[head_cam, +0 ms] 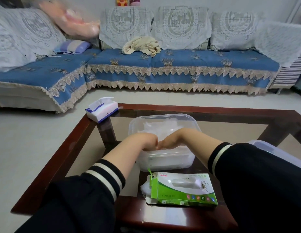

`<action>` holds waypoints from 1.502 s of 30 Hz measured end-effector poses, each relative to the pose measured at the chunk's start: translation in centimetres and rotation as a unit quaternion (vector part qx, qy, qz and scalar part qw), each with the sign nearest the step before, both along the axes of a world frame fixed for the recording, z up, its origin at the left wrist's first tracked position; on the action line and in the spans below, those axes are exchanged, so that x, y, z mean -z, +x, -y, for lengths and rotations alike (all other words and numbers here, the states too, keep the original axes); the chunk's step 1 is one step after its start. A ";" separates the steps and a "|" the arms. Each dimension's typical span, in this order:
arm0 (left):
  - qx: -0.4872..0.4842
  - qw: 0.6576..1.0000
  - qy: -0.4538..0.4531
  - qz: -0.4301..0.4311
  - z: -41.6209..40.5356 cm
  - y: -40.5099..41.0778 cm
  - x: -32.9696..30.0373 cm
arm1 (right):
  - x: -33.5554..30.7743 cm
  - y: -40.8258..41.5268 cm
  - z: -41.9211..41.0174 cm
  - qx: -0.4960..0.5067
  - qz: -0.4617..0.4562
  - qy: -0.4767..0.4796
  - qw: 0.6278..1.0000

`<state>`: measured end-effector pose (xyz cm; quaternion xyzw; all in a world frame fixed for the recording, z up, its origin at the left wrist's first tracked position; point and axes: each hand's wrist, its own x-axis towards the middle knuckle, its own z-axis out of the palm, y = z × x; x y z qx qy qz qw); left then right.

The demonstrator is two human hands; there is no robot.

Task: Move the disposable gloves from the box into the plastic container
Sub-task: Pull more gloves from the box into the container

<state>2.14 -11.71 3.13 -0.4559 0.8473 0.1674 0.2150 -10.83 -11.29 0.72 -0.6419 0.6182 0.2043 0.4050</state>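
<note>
Both hands reach into the plastic container (pixel 165 163) on the bench (pixel 75 145), left hand (pixel 146 142) and right hand (pixel 171 140) meeting knuckle to knuckle, probably pressing the disposable gloves (pixel 154 127) flat so more will fit; their fingers dip below the rim, so I cannot tell whether they grip or lie flat; the box (pixel 181 190) lies nearer, its end flap torn open with a few gloves spilling out; how many remain inside is hidden

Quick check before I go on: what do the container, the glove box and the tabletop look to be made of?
Container: translucent, slightly frosted plastic; the gloves show through its walls. Glove box: thin printed cardboard, glossy green and white, with a torn, bent end flap. Table: dark red-brown frame, likely lacquered wood given its sheen, around a glass panel; the floor shows through it.
</note>
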 end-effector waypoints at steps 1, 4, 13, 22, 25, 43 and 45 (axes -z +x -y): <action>0.003 1.000 0.016 0.027 0.1 -0.2 0.4 | 0.0 0.0 -0.2 -0.010 -0.001 0.010 1.000; 0.005 0.997 0.033 0.063 0.2 -0.6 0.5 | -0.7 -0.8 -0.6 -0.005 0.047 0.003 0.999; -0.001 0.988 -0.156 -0.010 -1.3 0.6 -3.9 | -6.0 -5.6 -4.3 0.159 0.245 -0.267 0.918; -0.103 0.860 -0.227 -0.445 -10.0 1.8 -1.0 | -4.0 -4.1 -13.8 0.276 0.343 -0.442 0.782; -0.158 0.869 -0.119 -0.453 -12.4 1.5 2.4 | -0.3 -2.9 -15.5 0.214 0.225 -0.375 0.874; -0.148 0.940 -0.076 -0.297 -13.7 0.2 8.9 | 6.8 -1.1 -16.4 0.151 0.023 -0.442 0.884; -0.151 0.937 -0.082 -0.303 -13.8 0.2 9.0 | 6.8 -0.9 -16.7 0.144 0.006 -0.444 0.885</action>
